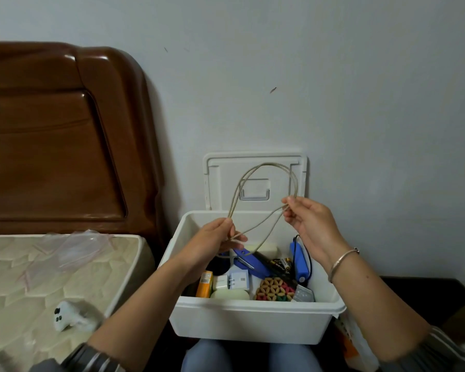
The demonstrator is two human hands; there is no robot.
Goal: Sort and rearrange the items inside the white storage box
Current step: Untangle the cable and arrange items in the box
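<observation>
**Step in hand: coiling the cord.** We held the cord [266,164] in both hands above the box [247,323], clear of its contents. Our left hand [215,237], over the box's 10 o'clock corner, pinched several strands between the thumb and curled fingers. Our right hand [309,218], over the 2 o'clock corner, pinched the other gathered part at the fingertips. Between the two grips the cord rose in a double loop toward 12 o'clock, in front of the upright lid [226,189]. One slack strand sagged between the hands toward the box.

**State of the box.** The box stood open just beyond our knees.
- A blue clip [250,261] lay near the centre.
- Batteries [282,263] lay just beside the clip, toward 3 o'clock.
- A plug [222,281] lay at 7 o'clock.
- A coaster [274,289] lay at 5 o'clock.

The contents lay mixed, so we judged the sorting to be at an early stage.

**Next move, as we judged it.** Bring the hands together, lay the loops one on another, and wind a free end round the bundle. The cord looked thin and springy, so the loops would likely open unless kept pinched. A bare strip showed along the 12 o'clock wall. We could not tell whether it would take the bundle.
</observation>
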